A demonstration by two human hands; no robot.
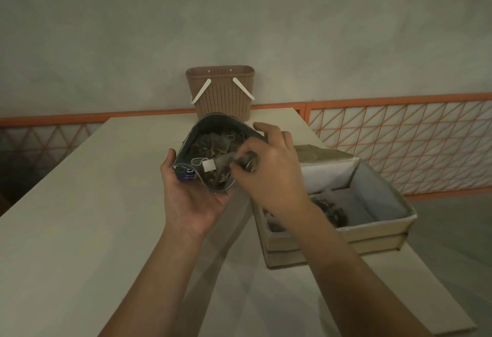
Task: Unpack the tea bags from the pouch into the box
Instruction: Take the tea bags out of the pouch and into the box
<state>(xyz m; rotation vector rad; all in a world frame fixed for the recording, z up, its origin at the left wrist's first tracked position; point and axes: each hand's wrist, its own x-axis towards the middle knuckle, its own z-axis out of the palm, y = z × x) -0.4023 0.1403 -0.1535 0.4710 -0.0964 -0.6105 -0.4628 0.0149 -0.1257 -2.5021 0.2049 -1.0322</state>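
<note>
An open grey pouch (198,131) with a dark label is cupped from below by my left hand (190,198), above the table's middle. Several dark tea bags lie inside it. My right hand (269,168) reaches into the pouch mouth and pinches one tea bag (226,162), whose white tag (209,165) and string hang over the pouch. The beige box (380,227) stands to the right under my right forearm, its lid folded back. A few tea bags (332,211) lie in its compartments, partly hidden by my arm.
A brown woven basket (221,94) with white handles stands at the far edge of the pale table (80,203). An orange lattice railing (399,136) runs behind the table and to its right. The box sits close to the table's right edge.
</note>
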